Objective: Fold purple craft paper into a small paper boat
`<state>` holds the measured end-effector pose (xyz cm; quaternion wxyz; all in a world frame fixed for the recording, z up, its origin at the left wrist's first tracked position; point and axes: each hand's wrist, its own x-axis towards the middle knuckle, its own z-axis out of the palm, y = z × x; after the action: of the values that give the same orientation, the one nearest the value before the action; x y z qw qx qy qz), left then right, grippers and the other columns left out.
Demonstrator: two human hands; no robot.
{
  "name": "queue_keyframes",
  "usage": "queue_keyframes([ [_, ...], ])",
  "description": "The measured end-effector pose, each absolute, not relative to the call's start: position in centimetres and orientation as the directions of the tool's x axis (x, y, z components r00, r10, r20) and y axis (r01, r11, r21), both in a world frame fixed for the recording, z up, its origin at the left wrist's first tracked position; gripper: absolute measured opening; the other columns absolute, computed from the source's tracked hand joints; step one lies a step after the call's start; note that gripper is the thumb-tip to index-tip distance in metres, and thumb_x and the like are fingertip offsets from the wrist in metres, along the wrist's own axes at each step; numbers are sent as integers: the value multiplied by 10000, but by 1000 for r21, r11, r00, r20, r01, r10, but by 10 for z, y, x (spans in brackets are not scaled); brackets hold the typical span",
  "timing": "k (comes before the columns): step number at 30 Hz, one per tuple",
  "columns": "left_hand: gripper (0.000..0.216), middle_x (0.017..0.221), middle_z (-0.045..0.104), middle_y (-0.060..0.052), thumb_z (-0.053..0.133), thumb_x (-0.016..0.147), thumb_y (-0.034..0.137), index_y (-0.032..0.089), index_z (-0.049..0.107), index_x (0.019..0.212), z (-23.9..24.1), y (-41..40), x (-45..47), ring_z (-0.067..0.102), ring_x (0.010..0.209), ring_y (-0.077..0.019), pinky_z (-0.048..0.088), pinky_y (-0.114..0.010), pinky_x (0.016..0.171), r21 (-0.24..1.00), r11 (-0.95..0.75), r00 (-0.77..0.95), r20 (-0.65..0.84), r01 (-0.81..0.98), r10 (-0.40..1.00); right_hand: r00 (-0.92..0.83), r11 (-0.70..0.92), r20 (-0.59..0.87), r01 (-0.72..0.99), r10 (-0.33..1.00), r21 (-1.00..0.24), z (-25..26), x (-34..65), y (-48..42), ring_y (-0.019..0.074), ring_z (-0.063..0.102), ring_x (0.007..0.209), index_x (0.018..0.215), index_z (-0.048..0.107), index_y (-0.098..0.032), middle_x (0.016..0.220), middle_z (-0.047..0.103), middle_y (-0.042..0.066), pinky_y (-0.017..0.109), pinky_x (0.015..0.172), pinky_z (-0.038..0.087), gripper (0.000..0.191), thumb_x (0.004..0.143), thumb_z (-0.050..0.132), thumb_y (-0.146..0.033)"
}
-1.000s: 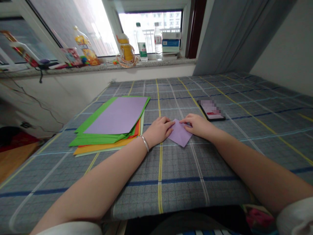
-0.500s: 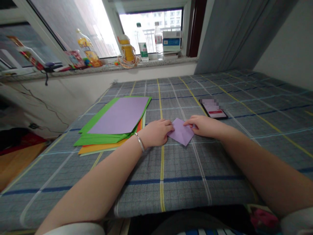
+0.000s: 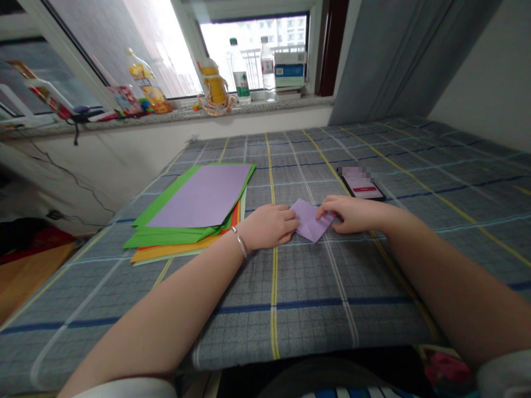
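The table (image 3: pixel 307 334), under a checked cloth, gives a soft base, so a crease probably calls for firm pressure. A stack of coloured paper (image 3: pixel 203 193) lies toward its left edge, well apart from the work.

The left hand (image 3: pixel 271 226) is half curled, fingers together, its tips over the left corner of the folded purple paper (image 3: pixel 307 222). The right hand (image 3: pixel 352 214) is loosely bent, index finger on the paper and thumb by its right corner, a small gap between them. Whether either hand pinches or only presses, I cannot tell.

Just beyond the right hand lies a phone (image 3: pixel 363 187). The folded purple paper rests around the table's middle, in from the near edge, one corner toward it.

For a clean crease, the left fingertips should pin the sheet while the right index finger lines up edges before pressing.
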<state>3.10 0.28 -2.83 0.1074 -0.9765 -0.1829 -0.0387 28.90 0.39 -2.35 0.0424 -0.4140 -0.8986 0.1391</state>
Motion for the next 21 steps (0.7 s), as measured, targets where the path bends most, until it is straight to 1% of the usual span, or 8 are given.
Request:
queue_keyframes([
  [2, 190, 886, 632, -68, 446, 899, 236, 172, 624, 876, -30, 3, 32, 567, 793, -181, 429, -296, 743, -160, -899, 910, 146, 408, 387, -670, 638, -34, 720, 742, -274, -23, 289, 5, 210, 610, 907, 1029, 710, -234, 996, 633, 60, 306, 830, 466, 390, 667, 622, -117],
  [5, 167, 828, 624, -37, 458, 883, 215, 173, 615, 845, -33, 4, 31, 565, 761, -163, 428, -274, 731, -68, -869, 859, 208, 489, 467, -698, 678, 6, 694, 716, -241, -20, 287, 5, 237, 589, 974, 954, 726, -215, 982, 657, 73, 345, 897, 432, 236, 738, 631, -223],
  [7, 145, 793, 613, -22, 479, 868, 216, 175, 606, 813, -34, 6, 30, 560, 746, -155, 422, -262, 718, -1, -853, 830, 233, 522, 507, -717, 702, 26, 674, 697, -231, -18, 284, 3, 226, 591, 949, 882, 723, -208, 944, 669, 66, 334, 884, 427, 163, 768, 609, -232],
  [9, 137, 777, 611, -14, 490, 856, 218, 176, 603, 792, -35, 8, 29, 558, 741, -151, 414, -257, 711, 58, -841, 809, 245, 538, 535, -724, 709, 31, 665, 689, -237, -16, 280, 0, 201, 596, 879, 830, 704, -202, 903, 665, 56, 305, 824, 432, 133, 796, 579, -230],
  [11, 141, 761, 612, -8, 491, 850, 222, 176, 603, 779, -36, 9, 28, 552, 719, -146, 400, -254, 688, 115, -817, 777, 257, 566, 574, -717, 702, 28, 674, 697, -230, -16, 276, -2, 185, 590, 814, 788, 678, -196, 869, 649, 53, 287, 759, 426, 135, 824, 567, -264],
  [15, 143, 712, 599, 11, 507, 837, 229, 174, 607, 752, -39, 11, 28, 519, 648, -121, 364, -235, 629, 271, -736, 688, 261, 621, 677, -640, 628, 24, 744, 768, -227, -22, 269, -1, 182, 579, 774, 753, 647, -187, 840, 638, 60, 285, 707, 396, 274, 902, 492, -357],
  [17, 164, 694, 590, 18, 504, 848, 251, 174, 617, 758, -41, 13, 28, 511, 638, -117, 355, -231, 614, 357, -685, 646, 241, 635, 724, -585, 570, 27, 777, 811, -267, -27, 267, 2, 184, 580, 776, 769, 646, -189, 839, 649, 58, 284, 692, 384, 322, 929, 445, -382],
  [21, 262, 687, 600, 16, 468, 887, 332, 169, 643, 780, -46, 19, 29, 527, 649, -125, 360, -233, 603, 523, -543, 550, 159, 657, 820, -492, 475, 48, 804, 869, -358, -37, 265, 9, 181, 572, 733, 747, 612, -189, 788, 657, 47, 280, 645, 362, 329, 931, 436, -397],
])
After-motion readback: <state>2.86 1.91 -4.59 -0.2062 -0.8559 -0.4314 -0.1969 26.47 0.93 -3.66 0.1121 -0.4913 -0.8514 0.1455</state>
